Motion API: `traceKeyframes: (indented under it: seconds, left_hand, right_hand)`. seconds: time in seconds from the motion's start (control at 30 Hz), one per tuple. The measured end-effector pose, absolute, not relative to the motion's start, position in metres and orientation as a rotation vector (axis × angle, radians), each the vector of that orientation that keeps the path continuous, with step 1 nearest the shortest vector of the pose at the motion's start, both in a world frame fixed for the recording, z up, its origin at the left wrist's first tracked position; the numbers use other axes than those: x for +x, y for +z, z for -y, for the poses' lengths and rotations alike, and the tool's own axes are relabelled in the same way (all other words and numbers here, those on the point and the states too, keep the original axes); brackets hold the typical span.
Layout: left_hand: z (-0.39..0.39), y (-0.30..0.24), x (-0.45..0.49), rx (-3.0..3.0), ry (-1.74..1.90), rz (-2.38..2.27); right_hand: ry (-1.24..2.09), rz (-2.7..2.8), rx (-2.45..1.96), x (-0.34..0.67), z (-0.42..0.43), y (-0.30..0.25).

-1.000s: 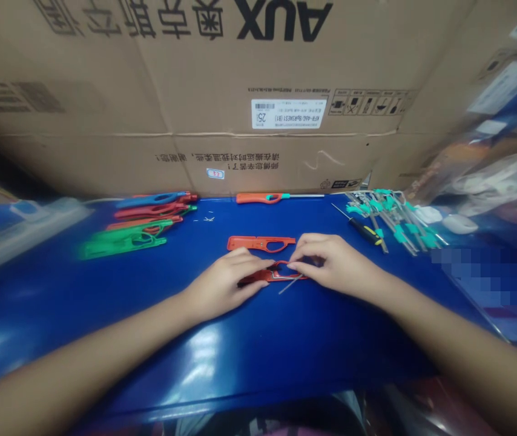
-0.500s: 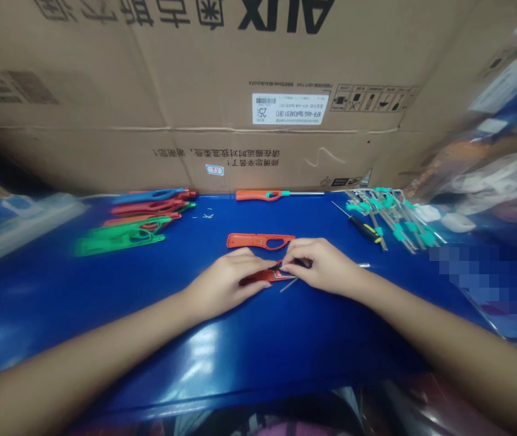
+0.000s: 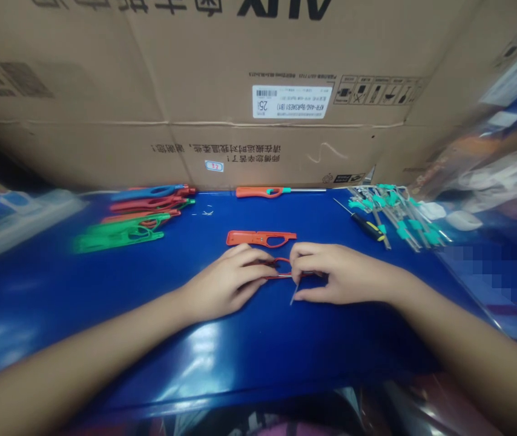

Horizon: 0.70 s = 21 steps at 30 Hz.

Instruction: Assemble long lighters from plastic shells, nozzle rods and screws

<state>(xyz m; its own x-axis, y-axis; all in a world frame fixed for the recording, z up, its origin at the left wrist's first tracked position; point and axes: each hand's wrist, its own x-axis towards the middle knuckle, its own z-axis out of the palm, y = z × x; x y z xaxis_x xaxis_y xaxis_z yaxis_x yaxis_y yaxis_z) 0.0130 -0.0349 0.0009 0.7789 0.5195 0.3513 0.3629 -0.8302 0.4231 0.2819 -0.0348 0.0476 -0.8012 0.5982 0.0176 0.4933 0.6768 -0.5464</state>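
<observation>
Far left, at 10 o'clock from my hands: a pile of coloured handles (image 3: 117,233) on the blue table (image 3: 240,363). My left hand (image 3: 229,281) has its fingers and thumb clamped on the left end of the red handle (image 3: 282,260). Key relation: that handle sits between my two hands, long axis about 9 to 3 o'clock, running out from my left fingertips to 3; its loop shows in the gap. An orange handle half (image 3: 240,238) lies just beyond, at 12, roughly parallel. My right hand (image 3: 326,272) is bent over the handle's right end, loop at 9 from its fingertips. A thin strip (image 3: 293,297) slants to 7 by its thumb, so right is nearer; can't tell if those fingers grip it. Screwdriver (image 3: 367,226) at 1 o'clock.
</observation>
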Motion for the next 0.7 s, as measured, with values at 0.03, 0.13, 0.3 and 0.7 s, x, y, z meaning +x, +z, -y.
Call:
traceKeyframes:
  seconds: [0.03,0.13,0.3,0.7]
  left_hand:
    - [0.035,0.001,0.013,2.647,0.665,-0.68]
    - [0.036,0.002,0.013,2.655,0.679,-0.69]
    - [0.037,0.002,0.012,2.672,0.704,-0.688]
    - [0.037,0.001,0.012,2.724,0.692,-0.69]
  right_hand:
    - [0.805,2.692,-0.88,0.282,0.035,0.047]
    - [0.826,2.677,-0.869,0.28,0.033,0.045]
    - [0.724,2.657,-0.967,0.277,0.031,0.038]
    - [0.584,2.74,-0.993,0.274,0.03,0.03]
